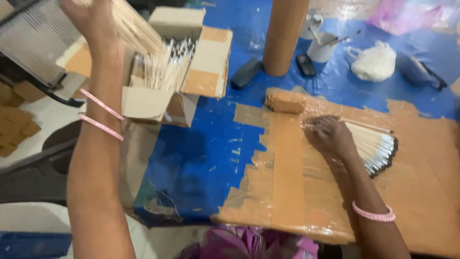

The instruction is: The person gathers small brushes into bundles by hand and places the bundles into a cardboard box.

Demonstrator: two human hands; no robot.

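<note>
A: Starting with the biggest thing, we have the blue sheet (pixel 201 163) spread over the work surface, and on its right half a brown cardboard board (pixel 421 192) patched with tape.

B: At the far left we see an open cardboard box (pixel 191 72) packed with thin pale sticks standing on end, dark tips showing. A brown cardboard tube (pixel 283 36) stands upright at the far middle, with a white cup (pixel 320 48) and a white bag (pixel 373 62) to its right.

A: Then the sticks themselves. One bundle (pixel 378 146) lies fanned on the board, dark metallic ends pointing right. We judge them light, stiff and easy to snap singly, and inclined to slide apart, so we would take them round the middle of the bundle, not by the tips.

B: Our right hand (pixel 330 135) lies palm down on the near end of that fan, fingers curled over the sticks and pressing them to the board.

A: Our left hand (pixel 93 19) is raised at the far left, closed round a second handful of sticks (pixel 139 31) that slants down towards the box. The top edge cuts off its fingers.
</note>
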